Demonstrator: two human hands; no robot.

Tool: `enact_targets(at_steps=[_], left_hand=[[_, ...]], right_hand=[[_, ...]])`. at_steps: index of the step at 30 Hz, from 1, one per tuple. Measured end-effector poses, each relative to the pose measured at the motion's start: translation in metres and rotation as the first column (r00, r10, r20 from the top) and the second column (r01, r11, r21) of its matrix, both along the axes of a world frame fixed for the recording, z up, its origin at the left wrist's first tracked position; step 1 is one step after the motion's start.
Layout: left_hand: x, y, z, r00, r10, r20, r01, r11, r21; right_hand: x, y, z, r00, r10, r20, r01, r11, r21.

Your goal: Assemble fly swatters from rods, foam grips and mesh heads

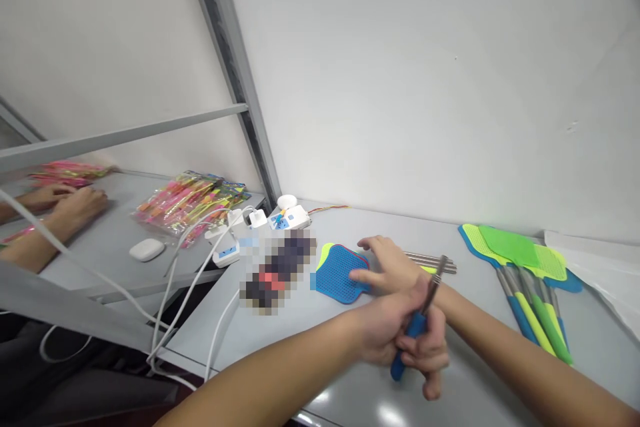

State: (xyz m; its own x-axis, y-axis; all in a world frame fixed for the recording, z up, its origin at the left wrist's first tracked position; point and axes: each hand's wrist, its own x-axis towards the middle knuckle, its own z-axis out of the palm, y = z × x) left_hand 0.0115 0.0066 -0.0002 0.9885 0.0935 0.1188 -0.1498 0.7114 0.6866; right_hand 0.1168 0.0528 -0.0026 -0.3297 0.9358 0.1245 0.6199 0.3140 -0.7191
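Note:
My left hand (pixel 417 343) is closed round the blue handle (pixel 415 327) of a fly swatter, whose metal rod (pixel 434 283) points up and away. No swatter head shows on that rod. Beyond it, with the forearms crossed, my right hand (pixel 387 263) reaches left with fingers spread. Its thumb lies over or just above the right edge of a blue perforated swatter head (pixel 340 275). Under that head, the edges of a yellow-green one (pixel 326 253) and a red one stick out. Several metal rods (pixel 433 260) lie on the table, partly behind my right hand.
Assembled fly swatters (pixel 520 257) lie in a pile at the right, beside white sheeting (pixel 590 267). To the left are a blurred-out object (pixel 280 270), power strips (pixel 227 250) and white cables (pixel 173 280). Past a metal frame (pixel 245 93), a co-worker's hands (pixel 80 203) are near bagged colourful items (pixel 185 203).

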Motion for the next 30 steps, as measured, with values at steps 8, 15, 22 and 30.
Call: enact_targets(at_steps=[8, 15, 22, 30], left_hand=[[0.001, 0.006, -0.036, 0.960, -0.270, -0.079, 0.280, 0.938, 0.203], [0.007, 0.014, -0.046, 0.901, -0.411, -0.136, 0.432, 0.878, 0.205], [-0.002, 0.005, -0.011, 0.918, -0.325, -0.225, 0.371, 0.905, 0.209], [0.000, -0.004, -0.009, 0.962, -0.077, -0.261, 0.119, 0.982, 0.147]], right_hand=[[-0.023, -0.008, -0.001, 0.954, 0.141, 0.263, -0.171, 0.981, 0.093], [-0.027, -0.001, -0.010, 0.970, -0.073, 0.233, 0.039, 0.989, 0.145], [-0.010, -0.009, 0.031, 0.995, -0.023, 0.096, 0.015, 0.996, 0.086], [0.070, -0.054, 0.072, 0.685, -0.421, -0.594, 0.473, 0.878, -0.076]])
